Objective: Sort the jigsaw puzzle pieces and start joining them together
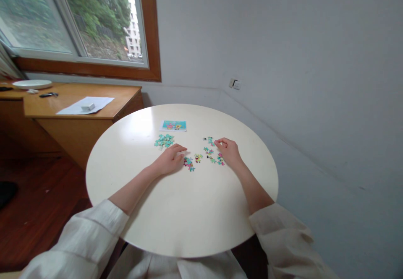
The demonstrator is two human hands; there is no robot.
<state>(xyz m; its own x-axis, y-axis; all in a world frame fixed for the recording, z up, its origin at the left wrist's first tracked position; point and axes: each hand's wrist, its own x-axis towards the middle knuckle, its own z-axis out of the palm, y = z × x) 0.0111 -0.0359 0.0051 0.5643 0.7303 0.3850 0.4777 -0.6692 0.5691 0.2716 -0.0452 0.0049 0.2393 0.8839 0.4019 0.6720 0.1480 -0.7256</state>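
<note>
My left hand (171, 159) lies on the table, its fingers loosely stretched to the right and apart, with nothing seen in them. Just beyond its fingertips is a small joined cluster of jigsaw pieces (189, 164), pink and teal. A yellow joined bit of puzzle (198, 158) sits right of that. My right hand (228, 151) has thumb and forefinger closed at a teal puzzle piece (213, 143), which the fingertips partly hide. Below it, several loose multicoloured pieces (208, 152) are scattered face up.
A heap of teal puzzle pieces (164, 141) lies beyond my left hand, with a picture card (174, 126) of cartoon figures behind it. All rest on a round white table (182, 212). Left stands a wooden desk (126, 98) with paper (75, 106). A wall rises at the right.
</note>
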